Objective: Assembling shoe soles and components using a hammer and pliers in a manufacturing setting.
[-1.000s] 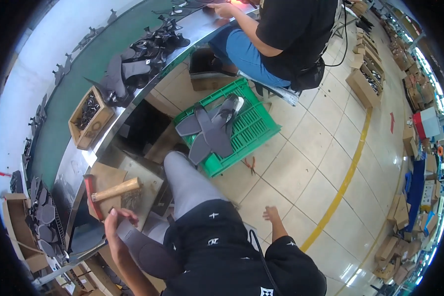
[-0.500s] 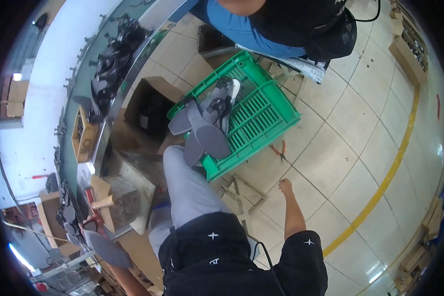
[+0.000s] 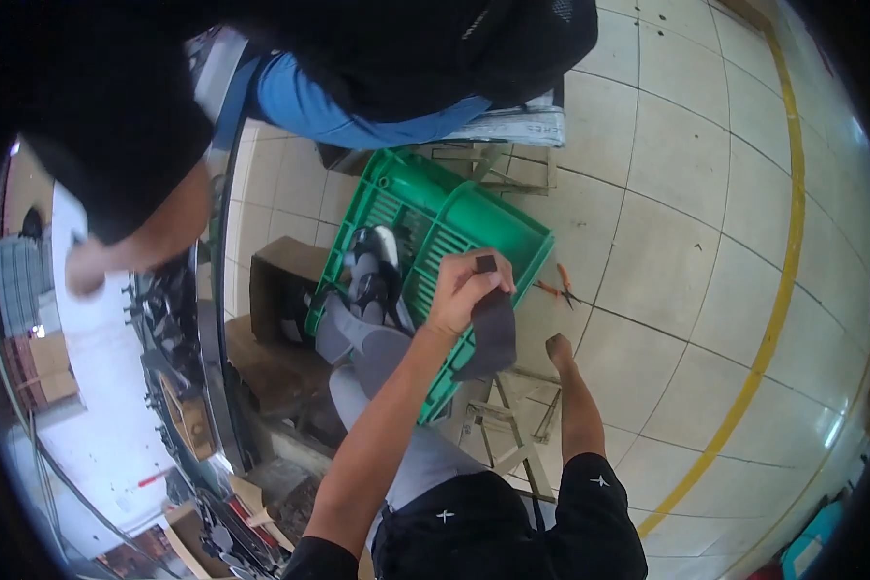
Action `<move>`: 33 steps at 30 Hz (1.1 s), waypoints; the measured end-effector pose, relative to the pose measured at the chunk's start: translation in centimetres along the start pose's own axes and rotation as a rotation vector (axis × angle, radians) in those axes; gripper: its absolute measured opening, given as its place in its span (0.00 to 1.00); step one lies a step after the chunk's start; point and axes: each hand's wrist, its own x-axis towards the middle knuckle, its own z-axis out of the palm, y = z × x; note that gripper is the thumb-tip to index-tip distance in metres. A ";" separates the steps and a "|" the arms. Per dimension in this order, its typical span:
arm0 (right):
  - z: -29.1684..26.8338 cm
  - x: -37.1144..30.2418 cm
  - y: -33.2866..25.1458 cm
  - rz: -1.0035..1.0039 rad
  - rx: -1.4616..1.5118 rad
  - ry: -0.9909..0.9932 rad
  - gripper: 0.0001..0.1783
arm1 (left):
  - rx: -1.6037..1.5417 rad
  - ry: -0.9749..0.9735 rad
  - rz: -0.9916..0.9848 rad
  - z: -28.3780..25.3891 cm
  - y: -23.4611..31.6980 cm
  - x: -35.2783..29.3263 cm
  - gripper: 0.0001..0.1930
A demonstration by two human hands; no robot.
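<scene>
My left hand (image 3: 466,290) grips a dark grey flat piece shaped like a shoe sole (image 3: 495,333), held over the near right part of a green plastic crate (image 3: 527,227). The piece's narrow end sticks up past my fingers; its wide end hangs below. In the crate's left side lie similar grey pieces (image 3: 372,343) and black parts (image 3: 369,280), partly hidden by my forearm. My right hand (image 3: 559,350) hangs over the floor to the right, fingers curled in, with nothing seen in them.
Orange-handled pliers (image 3: 563,287) lie on the tiled floor (image 3: 667,222). A co-worker's arm (image 3: 159,237) reaches over the bench at left, where dark parts (image 3: 169,319) lie. An open cardboard box (image 3: 285,290) stands left of the crate; a metal stool frame (image 3: 507,425) is near my legs.
My left hand has swung from the bench at lower left to above the crate, carrying the sole-shaped piece. The co-worker has leaned in toward the bench. My view has shifted.
</scene>
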 end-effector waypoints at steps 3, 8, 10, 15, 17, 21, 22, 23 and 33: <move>0.9 0.3 1.3 0.057 -0.020 0.054 0.15 | -0.036 0.182 0.087 0.6 -3.6 -1.3 0.14; -3.7 5.8 11.9 0.081 -0.319 0.139 0.16 | 0.135 0.184 0.200 1.9 -5.2 -0.8 0.16; -2.7 7.6 9.5 0.144 -0.410 0.008 0.17 | 0.215 0.219 0.216 1.2 -5.2 -1.4 0.17; -2.3 11.0 3.8 0.079 -0.519 -0.076 0.20 | 0.299 0.263 0.256 0.3 -4.9 -1.5 0.20; -2.8 12.4 3.0 0.143 -0.624 -0.189 0.24 | 0.326 0.262 0.214 0.3 -4.6 -1.5 0.19; -0.2 13.2 3.7 0.175 -0.447 -0.094 0.25 | 0.360 0.138 0.185 -0.3 -4.6 -1.3 0.18; 0.8 13.8 4.7 0.208 -0.496 -0.051 0.25 | 0.362 0.121 0.195 -0.2 -4.5 -1.2 0.18; 1.8 14.1 5.8 0.241 -0.544 -0.007 0.25 | 0.363 0.102 0.206 -0.2 -4.5 -1.2 0.17; 7.0 15.6 6.6 0.281 -0.460 0.025 0.16 | 0.434 0.075 0.134 -0.5 -4.0 -1.4 0.18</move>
